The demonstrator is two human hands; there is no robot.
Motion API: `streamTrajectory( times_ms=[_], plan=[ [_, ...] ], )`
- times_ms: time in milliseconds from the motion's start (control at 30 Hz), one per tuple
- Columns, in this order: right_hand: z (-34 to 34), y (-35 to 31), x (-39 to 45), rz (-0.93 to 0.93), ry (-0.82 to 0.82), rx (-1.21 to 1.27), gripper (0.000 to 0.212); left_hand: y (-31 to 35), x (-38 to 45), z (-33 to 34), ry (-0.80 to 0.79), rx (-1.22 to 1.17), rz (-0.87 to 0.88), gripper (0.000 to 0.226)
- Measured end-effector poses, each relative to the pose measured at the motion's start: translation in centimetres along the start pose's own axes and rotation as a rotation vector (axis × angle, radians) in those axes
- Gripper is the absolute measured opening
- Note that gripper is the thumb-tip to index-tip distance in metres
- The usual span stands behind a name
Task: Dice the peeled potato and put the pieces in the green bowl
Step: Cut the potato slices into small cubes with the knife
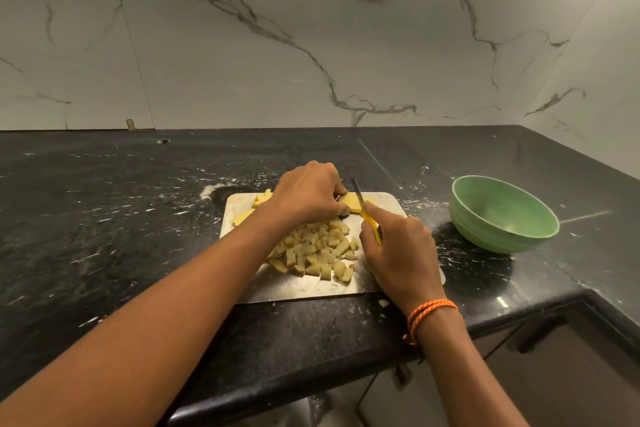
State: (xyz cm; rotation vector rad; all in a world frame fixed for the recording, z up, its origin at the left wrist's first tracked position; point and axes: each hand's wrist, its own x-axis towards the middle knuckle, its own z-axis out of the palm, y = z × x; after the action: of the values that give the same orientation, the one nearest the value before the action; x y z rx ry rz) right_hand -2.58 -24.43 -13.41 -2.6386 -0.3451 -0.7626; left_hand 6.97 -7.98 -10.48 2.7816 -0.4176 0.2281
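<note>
Black stone tabletop (104,218) carries a steel board (311,288). Left hand (308,194) pins potato slices (349,199); right hand (398,253) grips the knife (367,215), mid-dicing. Diced pieces (318,250) heap nearby; green bowl (502,215) waits empty for them, probably after more cuts.

The bench (138,218) looks like polished black stone flecked with white, glossy enough to catch highlights near its front edge, and the wall (242,45) behind it is smooth, white, grey-veined marble-look tile with a soft sheen. The cutting board (311,284) is brushed, scuffed metal, dully reflective, and the potato pieces (318,250) on it look pale, moist and matt. The green bowl (502,215) is smooth with a ribbed outside, plastic or glazed, the knife (367,215) pairs a thin metal blade with a glossy yellow plastic handle, and the wristband (429,314) is braided orange cord.
</note>
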Motion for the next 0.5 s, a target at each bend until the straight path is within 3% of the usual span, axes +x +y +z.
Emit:
streamTrajectory(
  times_ms=[500],
  plan=[
    [-0.49,-0.07,0.04,0.005,-0.153,0.064,0.036,0.88,-0.33,0.40,0.076,0.045,-0.075,0.037]
  ],
)
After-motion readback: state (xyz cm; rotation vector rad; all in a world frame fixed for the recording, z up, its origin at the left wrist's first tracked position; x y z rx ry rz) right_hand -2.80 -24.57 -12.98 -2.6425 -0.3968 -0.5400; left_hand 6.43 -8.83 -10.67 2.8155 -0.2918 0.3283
